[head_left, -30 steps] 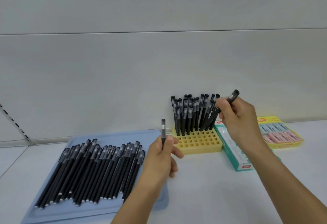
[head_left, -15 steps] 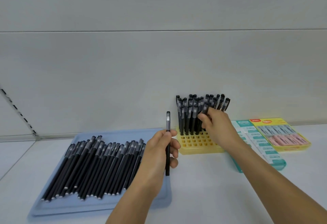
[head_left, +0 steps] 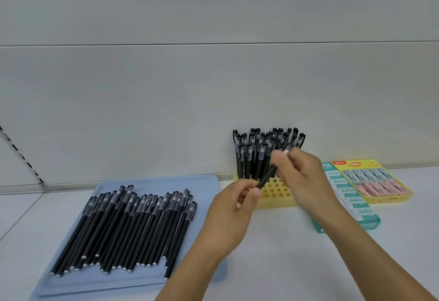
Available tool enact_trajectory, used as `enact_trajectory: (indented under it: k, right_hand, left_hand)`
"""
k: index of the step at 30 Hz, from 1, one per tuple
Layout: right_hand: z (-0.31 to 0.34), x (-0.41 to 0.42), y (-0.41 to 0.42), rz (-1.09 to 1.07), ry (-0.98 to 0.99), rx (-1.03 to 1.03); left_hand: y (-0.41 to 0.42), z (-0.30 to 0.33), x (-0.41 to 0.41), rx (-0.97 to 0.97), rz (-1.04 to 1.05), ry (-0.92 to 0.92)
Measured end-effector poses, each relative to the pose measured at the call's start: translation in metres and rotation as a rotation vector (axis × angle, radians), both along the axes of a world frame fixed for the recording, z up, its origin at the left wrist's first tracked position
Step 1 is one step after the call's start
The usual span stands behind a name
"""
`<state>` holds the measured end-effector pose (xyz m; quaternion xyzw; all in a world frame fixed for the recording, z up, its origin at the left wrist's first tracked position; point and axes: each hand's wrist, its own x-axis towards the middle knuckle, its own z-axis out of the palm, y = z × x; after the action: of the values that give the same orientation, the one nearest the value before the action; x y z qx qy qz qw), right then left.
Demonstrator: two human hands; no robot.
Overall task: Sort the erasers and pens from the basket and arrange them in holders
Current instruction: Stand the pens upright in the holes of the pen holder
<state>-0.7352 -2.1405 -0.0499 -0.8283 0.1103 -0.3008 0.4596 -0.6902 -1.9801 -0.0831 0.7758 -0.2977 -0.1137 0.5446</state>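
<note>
White wall panels back a pale table [head_left: 273, 265]. Lower left of frame, the blue tray [head_left: 209, 182] bears the row of loose pens [head_left: 128, 227]; right of centre the yellow holder [head_left: 275, 196] is part filled, with eraser boxes [head_left: 370, 182] at far right. Half a second ago the hands were apart. Now the left hand [head_left: 228, 217] pinches the lower end of one pen [head_left: 270, 174], and the right hand [head_left: 304, 177] pinches its cap end: probably a handover before slotting.
</note>
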Motion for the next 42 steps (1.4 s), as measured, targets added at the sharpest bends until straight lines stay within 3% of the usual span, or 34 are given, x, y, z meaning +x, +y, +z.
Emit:
enact_trajectory:
  k: [2,5,17,26,29,31,34,38,42]
  right_hand:
    - [0.000,0.001,-0.019,-0.168,0.021,-0.117]
    - [-0.003,0.006,-0.033,-0.244,0.096,-0.256]
    - [-0.003,0.032,-0.035,-0.279,0.283,-0.529]
    - [-0.008,0.037,-0.030,-0.204,0.396,-0.409]
    - [-0.014,0.032,-0.023,-0.252,0.388,-0.399]
    - [-0.024,0.021,-0.007,-0.329,0.271,-0.339]
    - [-0.034,0.008,0.027,-0.248,0.175,-0.310]
    - [-0.040,0.014,0.077,0.025,0.365,-0.475]
    - [-0.044,0.036,0.122,0.145,0.590,-0.668]
  left_hand:
    - [0.003,-0.010,0.006,0.391,0.060,-0.374]
    - [0.002,-0.023,0.013,0.590,0.072,-0.554]
    - [-0.003,-0.029,0.020,0.582,0.112,-0.587]
    - [-0.003,-0.021,0.028,0.673,0.016,-0.622]
    - [0.007,-0.018,0.025,0.634,-0.021,-0.528]
    - [0.022,-0.019,0.019,0.564,-0.011,-0.451]
    - [0.056,-0.023,0.011,0.544,0.081,-0.472]
    - [0.110,-0.019,0.021,0.670,0.370,-0.576]
    - [0.147,-0.014,0.037,0.898,0.584,-0.480]
